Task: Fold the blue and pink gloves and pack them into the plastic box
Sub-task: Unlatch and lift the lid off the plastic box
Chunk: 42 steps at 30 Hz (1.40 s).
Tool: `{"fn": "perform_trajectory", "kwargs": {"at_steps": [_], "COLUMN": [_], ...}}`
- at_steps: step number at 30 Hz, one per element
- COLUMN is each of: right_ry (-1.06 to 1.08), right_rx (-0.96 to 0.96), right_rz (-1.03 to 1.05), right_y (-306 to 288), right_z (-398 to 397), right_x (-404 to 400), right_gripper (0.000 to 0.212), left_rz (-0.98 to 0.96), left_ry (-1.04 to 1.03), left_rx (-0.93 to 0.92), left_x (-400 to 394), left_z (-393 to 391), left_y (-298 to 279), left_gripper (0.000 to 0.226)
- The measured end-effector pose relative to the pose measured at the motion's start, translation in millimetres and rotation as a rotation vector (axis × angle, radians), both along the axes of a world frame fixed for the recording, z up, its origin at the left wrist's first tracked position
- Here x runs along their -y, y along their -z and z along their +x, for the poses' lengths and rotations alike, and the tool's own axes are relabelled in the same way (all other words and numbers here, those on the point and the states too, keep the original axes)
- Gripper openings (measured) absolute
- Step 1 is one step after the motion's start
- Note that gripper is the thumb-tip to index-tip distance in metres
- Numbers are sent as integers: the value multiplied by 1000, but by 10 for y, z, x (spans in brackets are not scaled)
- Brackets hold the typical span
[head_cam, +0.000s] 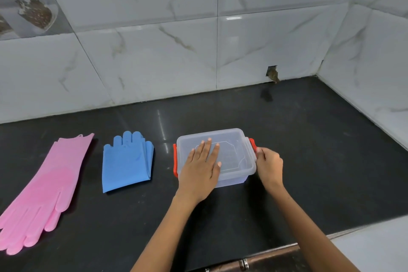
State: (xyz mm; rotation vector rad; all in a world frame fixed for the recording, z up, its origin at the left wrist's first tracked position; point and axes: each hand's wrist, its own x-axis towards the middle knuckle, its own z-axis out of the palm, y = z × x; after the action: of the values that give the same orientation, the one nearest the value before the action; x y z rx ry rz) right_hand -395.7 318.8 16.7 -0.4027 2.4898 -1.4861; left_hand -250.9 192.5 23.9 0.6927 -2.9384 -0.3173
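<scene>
Box (231, 157) is sitting lidded and seemingly empty on the surface (309, 161); left hand (202, 166) is pressing flat on the lid, right hand (268, 164) is gripping the right red latch (252, 144). Blue gloves (127, 161), just left of the box, are looking folded, fingers pointing at the wall. Pink gloves (44, 192), far left, are lying unfolded, long axis diagonal, fingers pointing toward the person. Opening, pink fold and packing are remaining.

Kitchen: tiled wall (154, 55), black counter (309, 150)
</scene>
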Motion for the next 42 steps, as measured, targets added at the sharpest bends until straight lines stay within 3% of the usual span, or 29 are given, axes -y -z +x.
{"fn": "perform_trajectory", "kwargs": {"at_steps": [2, 4, 7, 9, 12, 18, 20, 24, 30, 34, 36, 39, 42], "right_ry": [-10, -44, -216, -421, -573, -556, -560, -565, -570, -571, -582, -581, -567], "right_rx": [37, -47, -496, -619, -604, -655, -658, -651, -655, -656, -664, -669, -668], "right_rz": [24, 61, 313, 429, 595, 644, 659, 683, 695, 694, 683, 688, 678], "right_y": [3, -65, -188, -244, -175, -28, -22, -22, -24, -21, -20, -29, -62], "right_z": [8, 69, 195, 259, 250, 223, 212, 212, 203, 208, 214, 220, 250], "right_x": [-59, -39, 167, 376, 606, 656, 665, 664, 665, 652, 649, 660, 643], "right_gripper": [35, 30, 38, 43, 48, 51, 51, 51, 52, 52, 53, 52, 51], "left_rz": [-2, -4, 2, -1, -3, -118, -17, 383, 386, 517, 485, 634, 831], "left_ry": [5, 9, 8, 10, -4, -180, -303, -384, -389, -489, -452, -282, -159], "left_rx": [-4, -12, -22, -23, -45, -92, -122, -217, -420, -369, -340, -375, -311], "left_x": [-2, -11, -18, -17, -28, 242, 380, 509, 516, 595, 615, 647, 716], "left_z": [1, -6, -9, -4, 7, 166, 254, 298, 306, 432, 564, 709, 754], "left_y": [-4, -6, -3, 1, -7, -61, -45, -4, 74, 175, 256, 257, 181], "left_gripper": [55, 55, 54, 54, 53, 51, 53, 53, 43, 46, 48, 62, 108]}}
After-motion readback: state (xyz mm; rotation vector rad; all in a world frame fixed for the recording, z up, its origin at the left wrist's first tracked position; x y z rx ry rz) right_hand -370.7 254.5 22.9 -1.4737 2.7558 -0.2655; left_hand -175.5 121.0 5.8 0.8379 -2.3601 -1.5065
